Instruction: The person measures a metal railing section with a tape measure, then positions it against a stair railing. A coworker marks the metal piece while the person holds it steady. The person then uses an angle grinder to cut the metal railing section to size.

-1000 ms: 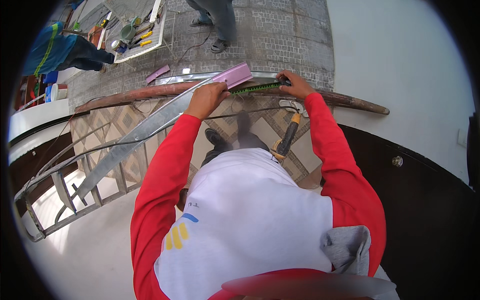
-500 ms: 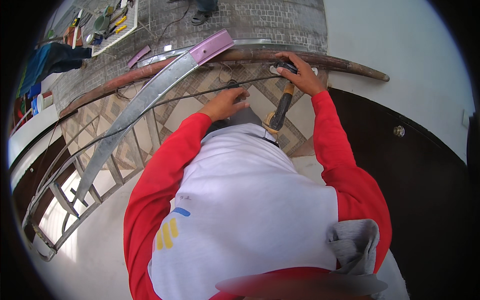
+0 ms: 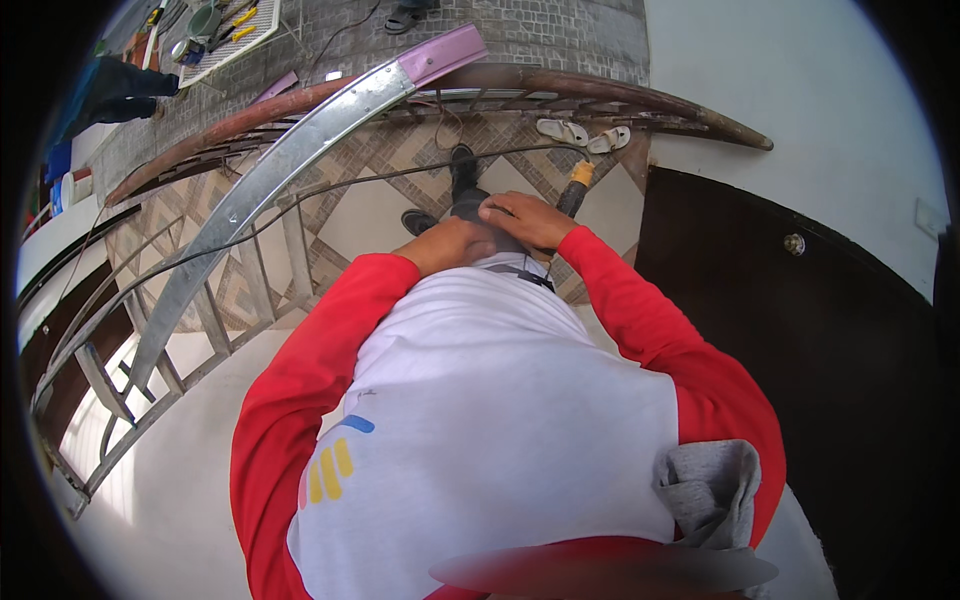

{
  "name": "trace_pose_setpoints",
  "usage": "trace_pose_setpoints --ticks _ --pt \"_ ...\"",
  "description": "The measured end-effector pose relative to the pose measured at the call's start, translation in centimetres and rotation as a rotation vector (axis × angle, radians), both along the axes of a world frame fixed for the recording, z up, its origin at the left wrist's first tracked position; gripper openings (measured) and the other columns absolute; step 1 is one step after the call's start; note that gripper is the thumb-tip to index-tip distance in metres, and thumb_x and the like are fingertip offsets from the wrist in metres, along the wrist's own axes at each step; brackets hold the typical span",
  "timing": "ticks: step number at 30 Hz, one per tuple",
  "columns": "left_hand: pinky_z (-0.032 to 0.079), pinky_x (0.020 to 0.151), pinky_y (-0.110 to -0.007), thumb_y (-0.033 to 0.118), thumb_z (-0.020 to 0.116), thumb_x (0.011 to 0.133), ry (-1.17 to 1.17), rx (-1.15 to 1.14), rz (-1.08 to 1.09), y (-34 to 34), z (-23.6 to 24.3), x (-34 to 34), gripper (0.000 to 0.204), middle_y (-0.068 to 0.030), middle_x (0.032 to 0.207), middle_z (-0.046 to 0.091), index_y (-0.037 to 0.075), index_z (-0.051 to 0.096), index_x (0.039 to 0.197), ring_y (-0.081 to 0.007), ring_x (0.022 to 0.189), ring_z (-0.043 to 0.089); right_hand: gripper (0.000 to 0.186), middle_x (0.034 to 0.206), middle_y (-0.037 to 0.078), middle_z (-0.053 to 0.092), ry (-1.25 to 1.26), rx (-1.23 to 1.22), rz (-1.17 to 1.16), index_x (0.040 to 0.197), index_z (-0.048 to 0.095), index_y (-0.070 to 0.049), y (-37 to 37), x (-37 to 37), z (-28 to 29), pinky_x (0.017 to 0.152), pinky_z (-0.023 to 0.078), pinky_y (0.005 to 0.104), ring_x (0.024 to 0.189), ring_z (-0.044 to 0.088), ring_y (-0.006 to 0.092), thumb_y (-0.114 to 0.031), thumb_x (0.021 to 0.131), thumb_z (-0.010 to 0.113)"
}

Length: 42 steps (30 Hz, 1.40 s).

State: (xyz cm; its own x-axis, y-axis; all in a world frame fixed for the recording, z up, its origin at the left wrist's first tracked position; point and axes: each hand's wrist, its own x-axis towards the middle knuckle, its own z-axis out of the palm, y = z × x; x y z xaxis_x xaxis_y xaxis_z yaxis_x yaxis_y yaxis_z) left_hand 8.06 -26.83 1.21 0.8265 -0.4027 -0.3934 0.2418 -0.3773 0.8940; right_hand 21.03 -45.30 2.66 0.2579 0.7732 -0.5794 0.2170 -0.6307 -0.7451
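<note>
Both my hands come together in front of my waist, over my dark trousers. My left hand (image 3: 452, 246) is bent inward with its fingertips hidden. My right hand (image 3: 530, 218) reaches across to meet it, fingers curled; anything small between them cannot be made out. Just right of my right hand is a black, handle-like tool (image 3: 570, 198) with a yellow upper end, partly hidden by my wrist and sleeve. A dark cable (image 3: 370, 178) runs from the left toward its upper end. Neither hand touches the long curved metal channel (image 3: 290, 150) with a pink end, which slants up on the left.
Beyond my feet, a brown curved rail (image 3: 560, 82) spans the view. White slippers (image 3: 562, 132) lie below it. A metal frame with rungs (image 3: 212, 318) stands left; a dark door (image 3: 740, 240) is right. A white rack (image 3: 235, 52) holds tools, near other people's legs (image 3: 115, 95).
My right hand has left a dark object near the rail and come back to my waist, beside my left hand. My left hand has drawn in closer. The view has shifted slightly.
</note>
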Motion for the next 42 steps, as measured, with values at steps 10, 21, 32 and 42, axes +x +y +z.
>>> trace_pose_setpoints --ticks 10,21,32,42 --pt "0.056 0.086 -0.049 0.035 0.074 0.084 0.046 0.277 -0.083 -0.9 -2.3 -4.0 0.035 -0.0224 0.091 0.073 0.002 0.074 0.093 -0.0412 0.091 0.071 0.047 0.119 0.020 0.064 -0.066 0.011 0.112 0.127 0.063 -0.005 1.4 -4.8 -0.5 0.099 0.046 0.0462 0.114 0.061 0.0369 -0.044 0.106 0.047" --pt "0.056 0.081 -0.050 0.024 0.074 0.077 0.058 0.412 0.280 -1.1 -0.6 -7.6 0.023 -0.0225 0.081 0.072 0.002 0.074 0.079 -0.0411 0.083 0.071 0.048 0.138 0.020 0.058 -0.029 -0.059 0.032 0.140 0.054 -0.005 1.7 -8.8 -2.4 0.110 0.042 0.0431 0.130 0.055 0.0338 -0.039 0.109 0.042" --pt "0.055 0.074 -0.049 0.026 0.073 0.076 -0.038 0.509 0.454 0.2 -0.5 -10.1 0.020 -0.0178 0.077 0.071 0.006 0.071 0.075 -0.0388 0.078 0.069 0.050 0.140 0.017 0.059 0.123 0.067 -0.033 0.140 0.056 -0.003 3.4 -9.4 -2.0 0.112 0.041 0.0376 0.130 0.056 0.0305 -0.040 0.111 0.039" --pt "0.055 0.071 -0.050 0.030 0.072 0.077 -0.099 0.553 0.438 0.9 0.3 -10.2 0.024 -0.0170 0.076 0.071 0.006 0.072 0.075 -0.0388 0.075 0.070 0.049 0.136 0.020 0.061 0.069 0.123 -0.252 0.137 0.058 0.000 4.0 -11.5 -0.4 0.110 0.042 0.0377 0.128 0.058 0.0311 -0.038 0.111 0.039"
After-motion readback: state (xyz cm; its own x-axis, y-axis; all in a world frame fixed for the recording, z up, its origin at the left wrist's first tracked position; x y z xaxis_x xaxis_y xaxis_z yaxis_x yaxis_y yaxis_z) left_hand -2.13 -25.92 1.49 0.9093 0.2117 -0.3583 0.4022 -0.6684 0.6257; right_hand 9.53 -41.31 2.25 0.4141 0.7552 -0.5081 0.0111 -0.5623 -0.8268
